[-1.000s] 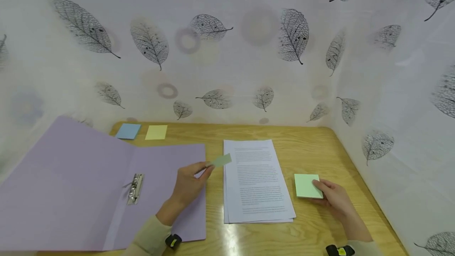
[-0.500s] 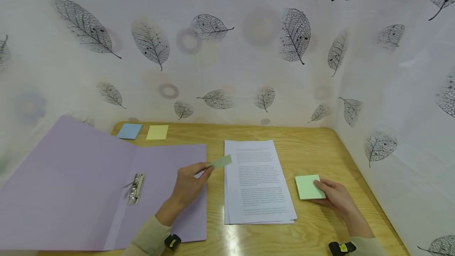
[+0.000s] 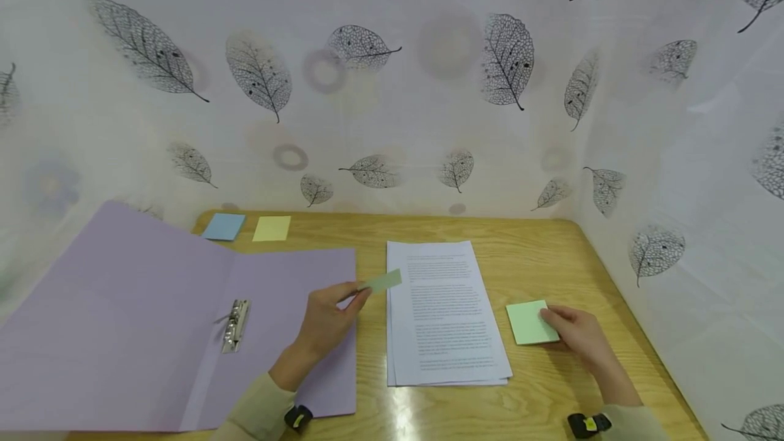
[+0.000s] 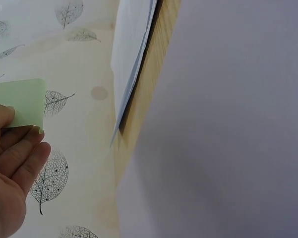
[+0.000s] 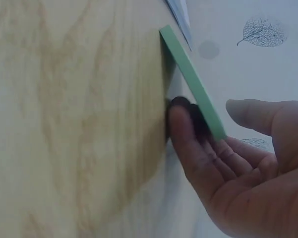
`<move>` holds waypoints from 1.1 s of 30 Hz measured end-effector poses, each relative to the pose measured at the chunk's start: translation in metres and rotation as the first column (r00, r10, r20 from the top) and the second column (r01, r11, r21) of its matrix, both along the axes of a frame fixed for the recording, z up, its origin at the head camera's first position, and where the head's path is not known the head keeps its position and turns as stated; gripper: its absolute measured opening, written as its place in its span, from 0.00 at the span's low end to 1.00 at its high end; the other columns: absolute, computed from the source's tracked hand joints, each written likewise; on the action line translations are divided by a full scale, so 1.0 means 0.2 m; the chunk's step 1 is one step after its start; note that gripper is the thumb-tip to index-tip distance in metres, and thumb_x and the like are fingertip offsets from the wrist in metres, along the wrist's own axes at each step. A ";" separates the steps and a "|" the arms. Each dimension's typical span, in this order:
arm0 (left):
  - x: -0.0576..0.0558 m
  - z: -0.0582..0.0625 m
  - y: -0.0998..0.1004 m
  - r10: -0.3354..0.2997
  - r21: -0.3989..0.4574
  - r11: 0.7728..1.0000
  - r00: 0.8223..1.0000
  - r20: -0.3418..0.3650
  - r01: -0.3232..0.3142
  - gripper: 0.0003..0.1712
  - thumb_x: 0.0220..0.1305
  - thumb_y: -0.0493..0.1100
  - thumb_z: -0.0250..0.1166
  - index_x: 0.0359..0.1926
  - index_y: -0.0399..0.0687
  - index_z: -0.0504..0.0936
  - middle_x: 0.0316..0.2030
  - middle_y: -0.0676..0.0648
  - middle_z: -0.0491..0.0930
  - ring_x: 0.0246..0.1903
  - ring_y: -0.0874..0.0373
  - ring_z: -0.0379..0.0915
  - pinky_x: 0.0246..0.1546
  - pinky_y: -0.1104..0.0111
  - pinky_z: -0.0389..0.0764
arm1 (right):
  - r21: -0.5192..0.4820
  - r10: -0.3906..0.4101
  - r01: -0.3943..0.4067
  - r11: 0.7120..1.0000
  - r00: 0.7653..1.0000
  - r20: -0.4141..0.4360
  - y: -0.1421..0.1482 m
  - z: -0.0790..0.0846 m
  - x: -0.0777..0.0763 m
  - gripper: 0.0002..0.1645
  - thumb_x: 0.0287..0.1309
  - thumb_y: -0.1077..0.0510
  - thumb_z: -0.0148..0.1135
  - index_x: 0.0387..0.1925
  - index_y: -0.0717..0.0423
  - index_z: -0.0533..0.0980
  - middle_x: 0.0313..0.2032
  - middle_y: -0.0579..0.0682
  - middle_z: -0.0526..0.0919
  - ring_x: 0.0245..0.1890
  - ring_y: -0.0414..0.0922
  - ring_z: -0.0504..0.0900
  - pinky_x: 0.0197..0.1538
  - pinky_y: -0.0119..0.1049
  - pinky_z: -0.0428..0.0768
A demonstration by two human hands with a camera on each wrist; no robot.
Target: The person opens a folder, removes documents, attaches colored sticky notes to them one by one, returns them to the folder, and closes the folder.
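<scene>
My left hand (image 3: 331,322) pinches a single pale green sticky note (image 3: 384,281) between thumb and fingers. The note hangs over the left edge of a stack of printed sheets (image 3: 447,312), and in the left wrist view its far edge bends down. To the right of the sheets, my right hand (image 3: 578,335) holds a green sticky note pad (image 3: 529,323), thumb over the top and fingers beneath. Seen edge-on in the right wrist view, the pad (image 5: 193,82) is tilted, with fingers curled under it.
A purple ring-binder folder (image 3: 294,271) lies open at left, its metal clip (image 3: 234,325) showing. Behind it are a blue sticky note pad (image 3: 224,226) and a yellow one (image 3: 272,229). A leaf-patterned curtain (image 3: 392,121) surrounds the wooden table (image 3: 520,243).
The right hand and its pad shift and tilt slightly. My left hand stays nearly still, the note tip dipping a little lower and to the right.
</scene>
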State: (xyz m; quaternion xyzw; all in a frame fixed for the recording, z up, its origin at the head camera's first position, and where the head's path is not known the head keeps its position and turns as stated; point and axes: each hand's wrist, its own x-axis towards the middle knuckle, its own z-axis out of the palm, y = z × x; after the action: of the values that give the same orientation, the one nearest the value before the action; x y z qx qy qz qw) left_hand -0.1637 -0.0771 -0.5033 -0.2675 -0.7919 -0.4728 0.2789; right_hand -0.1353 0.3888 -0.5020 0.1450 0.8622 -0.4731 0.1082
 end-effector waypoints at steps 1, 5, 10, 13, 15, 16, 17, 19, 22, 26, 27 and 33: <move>0.00 0.00 0.00 -0.001 -0.003 1.000 1.000 0.000 0.001 0.09 0.57 0.26 0.76 0.39 0.36 0.92 0.37 0.40 0.92 0.39 0.47 0.92 0.44 0.72 0.89 | 0.054 0.007 -0.007 0.999 1.000 -0.009 0.00 0.02 0.01 0.40 0.80 0.44 0.55 0.73 0.74 0.65 0.68 0.75 0.74 0.45 0.39 0.86 0.43 0.34 0.89; 0.00 0.00 0.00 -0.007 -0.012 1.000 1.000 -0.002 0.007 0.09 0.57 0.26 0.76 0.40 0.36 0.92 0.37 0.40 0.92 0.39 0.48 0.92 0.43 0.71 0.90 | 0.149 0.018 -0.009 0.989 0.998 -0.058 0.02 0.07 0.03 0.37 0.79 0.46 0.56 0.70 0.75 0.69 0.59 0.73 0.83 0.39 0.43 0.89 0.38 0.35 0.89; -0.01 0.01 0.00 -0.017 -0.015 1.000 1.000 0.013 0.018 0.09 0.58 0.27 0.76 0.41 0.36 0.91 0.38 0.39 0.92 0.40 0.48 0.92 0.44 0.70 0.90 | 0.147 0.035 -0.016 0.989 0.990 -0.134 0.00 0.09 0.05 0.36 0.79 0.46 0.58 0.68 0.74 0.72 0.52 0.69 0.88 0.35 0.42 0.91 0.37 0.35 0.89; -0.01 0.01 0.01 -0.024 -0.013 1.000 1.000 0.008 0.024 0.09 0.58 0.27 0.76 0.41 0.35 0.91 0.38 0.39 0.92 0.40 0.47 0.92 0.44 0.69 0.90 | 0.122 0.074 -0.053 0.991 0.982 -0.174 -0.09 0.10 0.02 0.35 0.78 0.45 0.58 0.68 0.71 0.73 0.52 0.67 0.88 0.38 0.44 0.91 0.39 0.36 0.90; -0.01 0.01 0.02 -0.028 -0.018 0.999 1.000 -0.004 0.028 0.09 0.58 0.27 0.76 0.40 0.35 0.91 0.38 0.40 0.92 0.40 0.48 0.92 0.43 0.68 0.90 | 0.080 0.110 -0.096 0.992 0.973 -0.203 -0.17 0.10 0.00 0.33 0.78 0.46 0.59 0.67 0.70 0.74 0.52 0.67 0.88 0.41 0.47 0.92 0.41 0.37 0.91; -0.02 0.01 0.03 -0.030 -0.022 0.999 0.999 -0.013 0.030 0.09 0.57 0.27 0.76 0.40 0.35 0.91 0.38 0.40 0.92 0.39 0.48 0.92 0.42 0.68 0.90 | 0.060 0.123 -0.113 0.992 0.969 -0.213 -0.22 0.11 -0.02 0.33 0.78 0.46 0.60 0.67 0.70 0.75 0.51 0.67 0.88 0.42 0.49 0.92 0.42 0.39 0.91; -0.02 0.01 0.04 -0.032 -0.029 0.999 0.999 -0.023 0.031 0.09 0.57 0.27 0.76 0.40 0.36 0.92 0.38 0.40 0.92 0.39 0.48 0.92 0.41 0.67 0.91 | 0.033 0.134 -0.130 0.991 0.966 -0.220 -0.26 0.12 -0.03 0.32 0.77 0.47 0.60 0.66 0.70 0.75 0.51 0.67 0.88 0.42 0.50 0.92 0.43 0.40 0.91; -0.02 0.01 0.05 -0.033 -0.041 0.999 0.999 -0.041 0.032 0.09 0.57 0.27 0.77 0.40 0.36 0.92 0.38 0.41 0.92 0.38 0.49 0.92 0.39 0.66 0.91 | -0.022 0.148 -0.157 0.987 0.962 -0.229 -0.35 0.13 -0.06 0.31 0.77 0.48 0.62 0.65 0.71 0.76 0.50 0.67 0.88 0.43 0.51 0.91 0.43 0.41 0.92; -0.02 0.00 0.07 -0.046 -0.044 0.998 0.998 -0.047 0.044 0.10 0.56 0.26 0.76 0.40 0.36 0.92 0.37 0.41 0.92 0.37 0.49 0.92 0.36 0.63 0.91 | -0.108 0.158 -0.187 0.976 0.959 -0.236 -0.48 0.15 -0.10 0.29 0.76 0.50 0.63 0.63 0.72 0.77 0.49 0.68 0.88 0.43 0.51 0.92 0.43 0.41 0.92; -0.03 0.00 0.09 -0.062 -0.036 0.998 0.997 -0.046 0.061 0.11 0.55 0.24 0.76 0.39 0.37 0.92 0.37 0.41 0.92 0.36 0.48 0.92 0.35 0.61 0.91 | -0.208 0.190 -0.244 0.947 0.950 -0.248 -0.63 0.17 -0.14 0.28 0.76 0.51 0.63 0.61 0.73 0.77 0.48 0.70 0.88 0.41 0.50 0.92 0.43 0.40 0.92; -0.03 0.00 0.10 -0.065 -0.036 0.997 0.997 -0.049 0.064 0.11 0.55 0.25 0.76 0.39 0.36 0.91 0.36 0.41 0.92 0.36 0.48 0.92 0.36 0.61 0.91 | -0.233 0.198 -0.256 0.938 0.949 -0.247 -0.67 0.17 -0.14 0.28 0.76 0.51 0.63 0.60 0.73 0.78 0.48 0.70 0.88 0.41 0.50 0.92 0.43 0.40 0.92; -0.03 0.01 0.11 -0.087 -0.058 0.995 0.994 -0.066 0.083 0.10 0.56 0.25 0.76 0.39 0.37 0.91 0.37 0.41 0.92 0.38 0.49 0.92 0.41 0.70 0.90 | -0.324 0.269 -0.337 0.884 0.934 -0.237 -0.82 0.16 -0.18 0.29 0.79 0.48 0.59 0.58 0.75 0.78 0.46 0.69 0.88 0.40 0.53 0.92 0.44 0.44 0.92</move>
State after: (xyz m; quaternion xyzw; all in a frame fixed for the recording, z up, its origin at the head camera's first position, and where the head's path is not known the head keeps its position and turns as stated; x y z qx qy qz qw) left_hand -0.1701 -0.0553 -0.5007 -0.3245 -0.7826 -0.4528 0.2780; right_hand -0.1715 0.2246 -0.4708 -0.0587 0.7793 -0.6112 0.1252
